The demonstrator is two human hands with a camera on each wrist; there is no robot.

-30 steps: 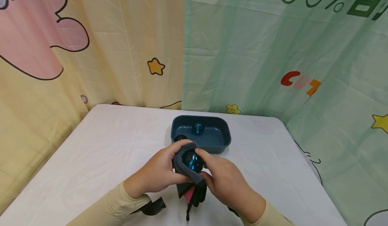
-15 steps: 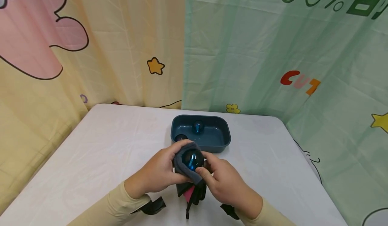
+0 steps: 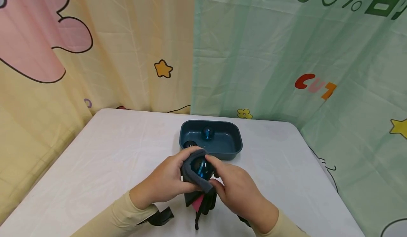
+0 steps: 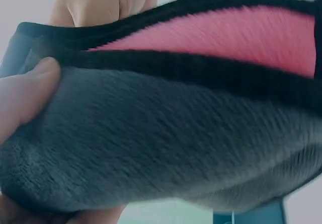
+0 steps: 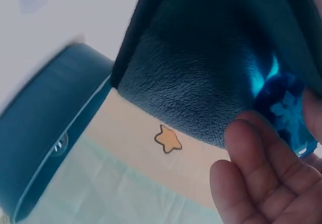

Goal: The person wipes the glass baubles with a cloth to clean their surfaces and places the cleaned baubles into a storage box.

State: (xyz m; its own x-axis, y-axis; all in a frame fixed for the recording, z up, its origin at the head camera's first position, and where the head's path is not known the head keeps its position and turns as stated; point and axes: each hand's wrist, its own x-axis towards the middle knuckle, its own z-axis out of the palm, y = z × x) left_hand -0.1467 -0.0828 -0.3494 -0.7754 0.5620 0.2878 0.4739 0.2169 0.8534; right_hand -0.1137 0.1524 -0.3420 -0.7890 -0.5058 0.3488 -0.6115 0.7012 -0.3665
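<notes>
Near the front middle of the table, my left hand [image 3: 162, 180] grips a grey plush cloth [image 3: 188, 173] with black edging and a pink inner side. The cloth curves around a shiny blue ball [image 3: 201, 167]. My right hand [image 3: 240, 193] pinches that ball, forefinger at its top and thumb low by the cloth's edge. Seen from the left wrist, the cloth [image 4: 151, 133] fills most of the view, with the left thumb pressed on its black border. In the right wrist view, the ball [image 5: 289, 116] shows between the cloth and the right fingers [image 5: 256, 168].
Just beyond the hands stands a dark blue rectangular basin [image 3: 230, 154]. A shiny blue ball [image 3: 208, 133] lies inside it, and a darker ball [image 3: 190, 144] is at its near left corner. Printed curtains [image 3: 254, 60] hang behind the white table [image 3: 127, 141].
My right fingers shifted lower on the ball half a second ago and are now back over its top, much as a second ago. The left hand and cloth have stayed almost still.
</notes>
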